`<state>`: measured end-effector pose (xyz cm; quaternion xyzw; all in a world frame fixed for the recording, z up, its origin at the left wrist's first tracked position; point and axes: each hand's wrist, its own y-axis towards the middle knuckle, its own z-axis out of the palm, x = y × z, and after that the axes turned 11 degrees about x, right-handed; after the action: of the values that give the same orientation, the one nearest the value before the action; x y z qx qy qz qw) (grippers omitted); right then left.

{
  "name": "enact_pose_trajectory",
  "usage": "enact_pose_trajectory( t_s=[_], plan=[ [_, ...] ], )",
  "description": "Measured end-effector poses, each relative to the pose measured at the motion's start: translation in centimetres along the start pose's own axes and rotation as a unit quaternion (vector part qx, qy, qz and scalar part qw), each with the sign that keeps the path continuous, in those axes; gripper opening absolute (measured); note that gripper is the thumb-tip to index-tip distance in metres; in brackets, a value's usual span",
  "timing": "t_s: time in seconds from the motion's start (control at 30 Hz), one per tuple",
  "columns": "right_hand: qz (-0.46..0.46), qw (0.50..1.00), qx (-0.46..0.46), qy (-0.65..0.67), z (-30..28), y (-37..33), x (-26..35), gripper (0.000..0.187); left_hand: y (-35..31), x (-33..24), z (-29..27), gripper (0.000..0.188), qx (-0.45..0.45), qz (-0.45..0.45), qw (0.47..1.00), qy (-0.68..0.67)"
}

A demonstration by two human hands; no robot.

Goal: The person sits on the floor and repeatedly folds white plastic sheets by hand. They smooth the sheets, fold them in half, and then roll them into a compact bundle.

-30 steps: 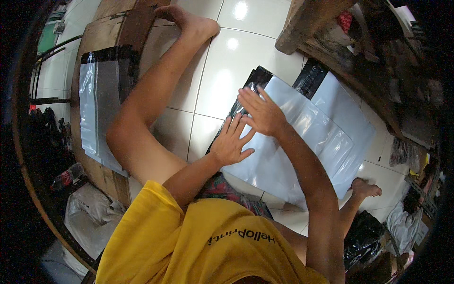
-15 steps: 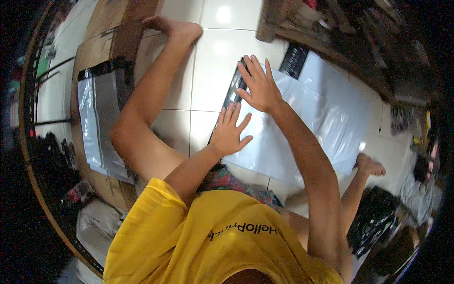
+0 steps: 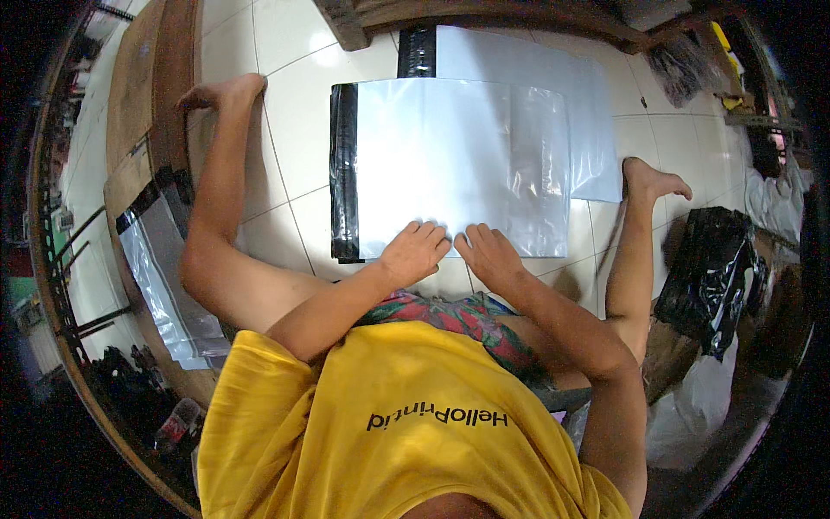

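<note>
On the tiled floor (image 3: 307,151), the front stack of white plastic bags (image 3: 458,164) is laid nearly squared over the rear stack (image 3: 527,60)'s near edge, a black sliver (image 3: 350,260) left jutting at its near-left corner, while its near edge is met by the curled left hand (image 3: 415,251) and right hand (image 3: 491,257), whether pinching cannot be told.

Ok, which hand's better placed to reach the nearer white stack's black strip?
Probably the left hand: nearer the black strip on the white stack. The right hand sits farther along its edge.

Open floor (image 3: 292,169) separates sheets (image 3: 450,164) from left leg (image 3: 216,173).
</note>
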<state>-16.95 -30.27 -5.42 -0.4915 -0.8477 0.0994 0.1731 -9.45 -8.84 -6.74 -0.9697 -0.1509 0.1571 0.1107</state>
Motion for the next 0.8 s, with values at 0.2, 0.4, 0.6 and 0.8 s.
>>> enact_pose_trajectory(
  t_s=[0.2,0.4,0.6,0.8],
  plan=[
    [-0.006,0.998,0.045,0.032,-1.2,0.3,-1.4,0.035,-0.3,0.5,0.4,0.049,0.018,-0.016,0.999,-0.043],
    [0.026,0.985,-0.153,0.08,-4.4,9.3,-9.4,0.041,-1.5,-0.1,0.4,0.041,0.021,-0.08,0.996,-0.03],
    [0.094,0.982,-0.157,0.048,-9.1,24.1,-11.1,0.044,-1.3,-3.1,1.2,0.031,-0.054,-0.119,0.991,0.016],
    [0.093,0.995,-0.031,0.017,-9.3,28.7,-13.0,0.034,-1.4,-3.1,1.5,0.03,-0.081,-0.162,0.983,-0.008]
  ],
)
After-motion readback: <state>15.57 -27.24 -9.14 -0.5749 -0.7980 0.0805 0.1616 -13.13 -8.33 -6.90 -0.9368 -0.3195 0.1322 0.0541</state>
